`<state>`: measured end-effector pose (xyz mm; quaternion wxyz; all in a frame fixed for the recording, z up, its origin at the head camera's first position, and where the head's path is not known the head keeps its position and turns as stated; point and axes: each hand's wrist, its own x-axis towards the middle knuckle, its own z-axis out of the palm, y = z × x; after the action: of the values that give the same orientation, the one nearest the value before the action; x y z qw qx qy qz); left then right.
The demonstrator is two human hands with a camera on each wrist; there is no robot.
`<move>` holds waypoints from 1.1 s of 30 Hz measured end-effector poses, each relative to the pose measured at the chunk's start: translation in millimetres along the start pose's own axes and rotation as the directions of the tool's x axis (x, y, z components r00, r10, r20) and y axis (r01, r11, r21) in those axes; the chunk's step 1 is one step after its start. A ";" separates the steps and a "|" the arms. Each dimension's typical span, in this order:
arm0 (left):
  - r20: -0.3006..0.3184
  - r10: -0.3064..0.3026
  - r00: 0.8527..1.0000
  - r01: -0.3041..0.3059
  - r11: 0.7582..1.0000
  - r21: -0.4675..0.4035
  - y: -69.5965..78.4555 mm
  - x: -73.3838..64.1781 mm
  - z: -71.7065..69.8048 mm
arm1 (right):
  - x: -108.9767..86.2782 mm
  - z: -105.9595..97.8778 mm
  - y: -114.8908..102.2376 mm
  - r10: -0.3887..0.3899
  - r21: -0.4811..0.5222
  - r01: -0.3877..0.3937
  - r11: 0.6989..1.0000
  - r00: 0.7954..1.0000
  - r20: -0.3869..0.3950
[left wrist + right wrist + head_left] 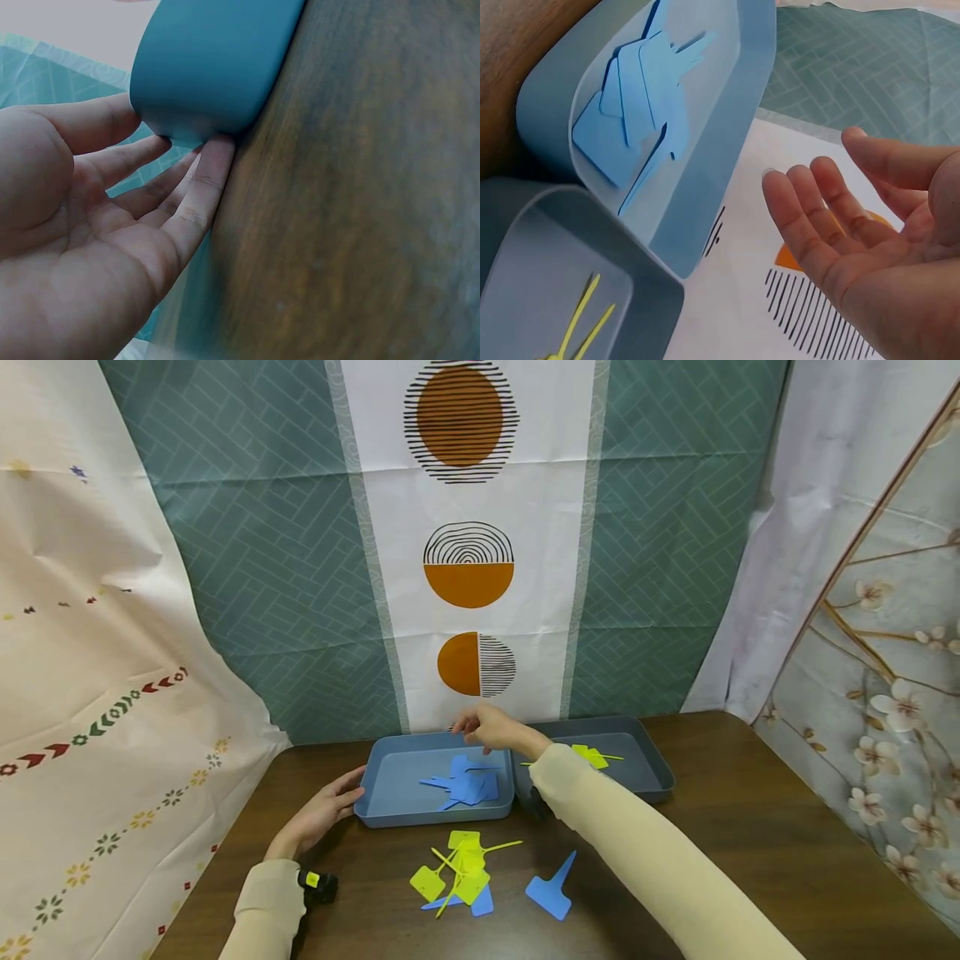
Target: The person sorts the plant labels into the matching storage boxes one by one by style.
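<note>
My left hand (322,810) touches the left side of the blue tray (390,785). In the left wrist view its extended fingers (199,191) rest against the tray's corner, low by the tabletop. Over the far right part of that tray hovers my right hand (491,728), its fingers loosely bent with nothing between them. Several flat blue T-shaped plant labels (471,783) lie in a heap inside the blue tray. To the right, a dark grey tray (648,768) holds a few yellow plant labels (592,755), partly hidden behind my right forearm.
On the brown table (375,893), in front of the blue tray, is a pile of yellow labels (468,860) with blue ones (482,902) partly under it. A single blue label (553,889) lies to its right. A patterned curtain (315,610) hangs behind the trays.
</note>
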<state>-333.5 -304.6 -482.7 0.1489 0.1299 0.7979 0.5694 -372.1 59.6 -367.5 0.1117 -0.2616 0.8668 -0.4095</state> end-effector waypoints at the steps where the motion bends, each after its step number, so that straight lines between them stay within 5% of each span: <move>1: -0.004 -0.005 1.000 0.005 1.000 -0.002 0.0 0.0 -0.2 | -1.1 -1.0 0.1 -0.002 -0.001 0.002 1.000 1.000 0.008; 14: -0.014 -0.016 1.000 0.016 1.000 -0.005 -0.3 -0.5 -0.6 | -22.6 -12.4 1.7 -0.072 0.001 0.073 0.997 0.982 0.175; 24: -0.013 -0.014 1.000 0.014 1.000 -0.016 -1.1 0.2 -0.5 | -46.8 -16.3 10.5 -0.132 0.032 0.128 0.991 0.975 0.180; 33: -0.016 -0.010 1.000 0.009 1.000 -0.016 -1.1 -0.5 -1.0 | -71.9 -20.3 25.3 -0.106 0.106 0.086 0.991 0.973 0.203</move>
<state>-333.5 -306.0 -483.4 0.1465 0.1203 0.7950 0.5762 -329.3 125.4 -375.5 0.1943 -0.3388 0.8160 -0.4262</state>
